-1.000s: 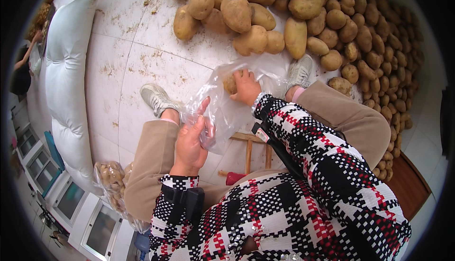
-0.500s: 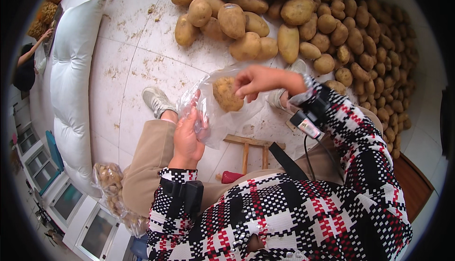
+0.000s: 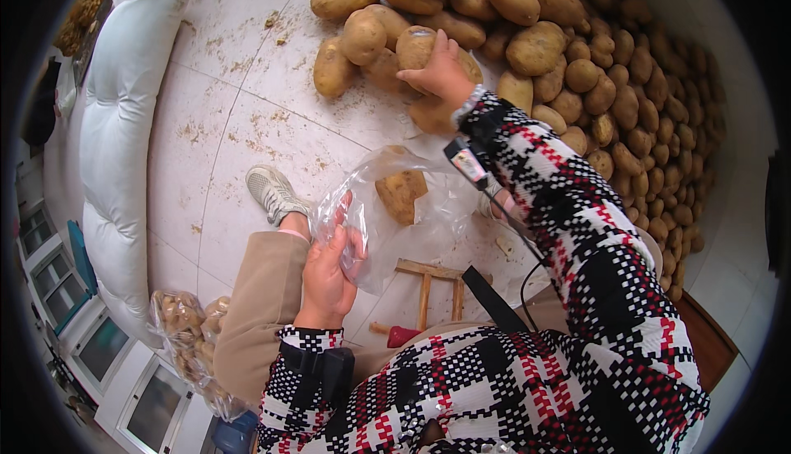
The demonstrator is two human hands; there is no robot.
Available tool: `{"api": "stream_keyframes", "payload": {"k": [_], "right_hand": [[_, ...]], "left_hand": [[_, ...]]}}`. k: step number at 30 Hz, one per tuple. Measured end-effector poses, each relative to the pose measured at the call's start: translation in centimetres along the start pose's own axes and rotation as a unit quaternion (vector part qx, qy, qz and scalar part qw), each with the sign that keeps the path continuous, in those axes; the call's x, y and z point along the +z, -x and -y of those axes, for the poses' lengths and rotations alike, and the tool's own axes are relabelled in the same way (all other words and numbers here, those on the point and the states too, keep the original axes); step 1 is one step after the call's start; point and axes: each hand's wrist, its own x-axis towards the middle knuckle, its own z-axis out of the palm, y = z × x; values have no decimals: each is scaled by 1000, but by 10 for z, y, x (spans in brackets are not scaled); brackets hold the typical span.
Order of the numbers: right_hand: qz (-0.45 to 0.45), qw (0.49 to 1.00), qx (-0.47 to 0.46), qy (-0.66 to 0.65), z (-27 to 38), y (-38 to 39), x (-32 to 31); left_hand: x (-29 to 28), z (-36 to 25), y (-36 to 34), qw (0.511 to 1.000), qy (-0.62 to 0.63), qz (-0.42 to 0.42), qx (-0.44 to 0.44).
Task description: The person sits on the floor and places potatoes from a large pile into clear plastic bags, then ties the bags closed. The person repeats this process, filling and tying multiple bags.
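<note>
My left hand point(image 3: 328, 279) grips the rim of a clear plastic bag point(image 3: 441, 236) above my lap, fingers wrapped in the film. One brown potato point(image 3: 399, 198) sits inside the bag, seen through the plastic. Out ahead, my right hand point(image 3: 443, 75) is closed around the side of a large potato point(image 3: 414, 49) with a small pale patch on it, at the near edge of the pile. Other big potatoes point(image 3: 336, 67) lie just left of that hand, and part of one shows beneath my wrist.
The potato heap point(image 3: 622, 100) spreads across the far and right side. Filled plastic bags of potatoes point(image 3: 185, 339) stand by my left knee. A long white cushion point(image 3: 124, 149) runs down the left. A wooden frame point(image 3: 424, 293) is between my legs. Dark clothing point(image 3: 39, 104) of another person shows far left.
My right hand has gone from above the bag's mouth out to the pile and closed on a potato. The left hand, still holding the bag, appears slightly lower in view.
</note>
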Motion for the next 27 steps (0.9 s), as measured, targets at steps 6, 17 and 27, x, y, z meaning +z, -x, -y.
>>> {"api": "stream_keyframes", "payload": {"k": [6, 17, 27], "right_hand": [[16, 996, 87, 12, 10, -10, 24], [195, 887, 86, -410, -24, -12, -30], [424, 677, 73, -597, -3, 84, -158]], "left_hand": [[-3, -2, -2, 1000, -2, 16, 19], [-2, 3, -2, 1000, 3, 11, 14], [-3, 4, 0, 997, -39, -60, 7]]}}
